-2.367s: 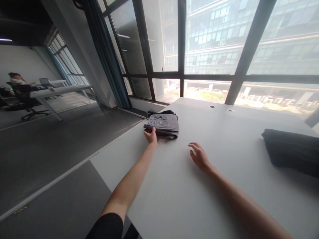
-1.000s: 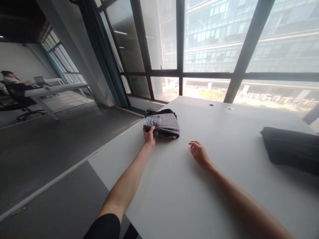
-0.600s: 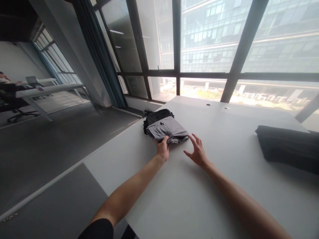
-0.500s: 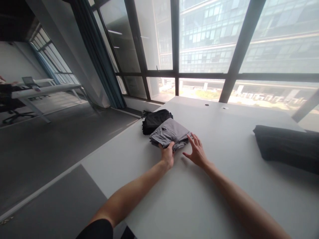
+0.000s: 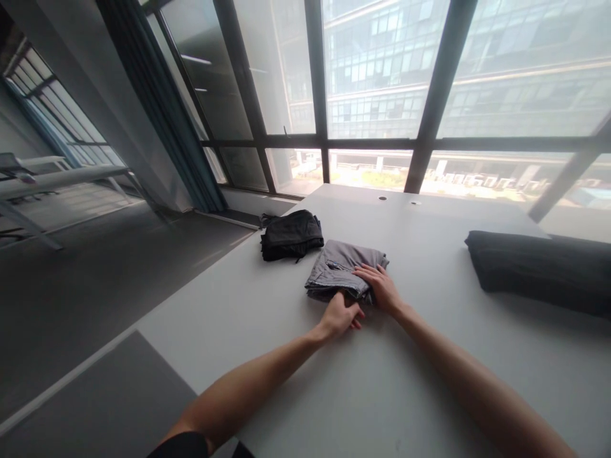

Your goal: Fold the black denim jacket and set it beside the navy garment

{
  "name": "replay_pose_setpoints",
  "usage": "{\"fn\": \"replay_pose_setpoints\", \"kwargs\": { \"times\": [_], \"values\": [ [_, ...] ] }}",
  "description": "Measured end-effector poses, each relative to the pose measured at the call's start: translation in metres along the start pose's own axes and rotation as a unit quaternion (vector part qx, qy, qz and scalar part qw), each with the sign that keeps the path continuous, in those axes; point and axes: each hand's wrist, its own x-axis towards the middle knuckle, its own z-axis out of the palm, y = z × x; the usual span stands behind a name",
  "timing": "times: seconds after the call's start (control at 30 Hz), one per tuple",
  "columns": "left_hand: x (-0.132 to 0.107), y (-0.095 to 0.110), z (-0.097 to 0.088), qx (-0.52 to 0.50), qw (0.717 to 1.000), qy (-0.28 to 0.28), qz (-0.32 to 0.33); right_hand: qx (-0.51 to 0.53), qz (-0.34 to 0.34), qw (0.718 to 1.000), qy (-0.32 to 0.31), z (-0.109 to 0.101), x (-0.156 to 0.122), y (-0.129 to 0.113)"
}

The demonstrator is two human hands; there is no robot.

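A folded grey garment (image 5: 340,264) with a slit like a pocket opening lies on the white table (image 5: 296,369). My right hand (image 5: 380,287) rests on its right side, fingers stretched out over the cloth. At the garment's near edge is my left hand (image 5: 338,316), its thumb against the fold and its other fingers loosely bent and apart below it; part of the fingers is hidden by the cloth. Just beyond the garment to the left sits a bundled black cloth item (image 5: 292,235), apart from it.
A dark rolled or folded cloth (image 5: 539,270) lies at the table's right. Windows (image 5: 372,95) stand behind the table, with a blue curtain (image 5: 162,108) to the left. A grey panel (image 5: 105,394) adjoins the table's near left edge.
The grey garment has come away from the black bundle, toward me and to the right. My right hand has settled on top of it. My left hand's grip on the near edge has loosened.
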Motion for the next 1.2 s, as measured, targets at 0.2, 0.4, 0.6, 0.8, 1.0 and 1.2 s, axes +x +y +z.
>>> {"fn": "replay_pose_setpoints", "kwargs": {
  "times": [0.2, 0.4, 0.6, 0.8, 1.0, 1.2],
  "values": [
    [0.001, 0.015, -0.024, 0.276, 0.945, 0.066, 0.163, -0.006, 0.021, 1.000, -0.013, -0.024, -0.049, 0.012],
    [-0.005, 0.018, -0.030, 0.329, 0.873, 0.080, 0.352, 0.055, -0.018, 0.995, -0.086, -0.065, -0.095, 0.038],
    [0.006, 0.014, -0.028, 0.376, 0.791, -0.031, 0.481, 0.046, -0.020, 0.998, -0.048, -0.088, -0.111, 0.054],
    [0.002, 0.006, -0.002, 0.493, 0.763, -0.118, 0.401, 0.099, 0.248, 0.954, 0.139, -0.077, -0.140, 0.036],
    [-0.007, 0.029, 0.026, 0.577, 0.729, -0.106, 0.352, 0.387, 0.448, 0.806, 0.007, -0.090, -0.164, 0.003],
    [-0.003, 0.067, 0.051, 0.581, 0.770, -0.090, 0.246, 0.605, 0.395, 0.688, 0.063, -0.104, -0.171, -0.021]
  ]
}}
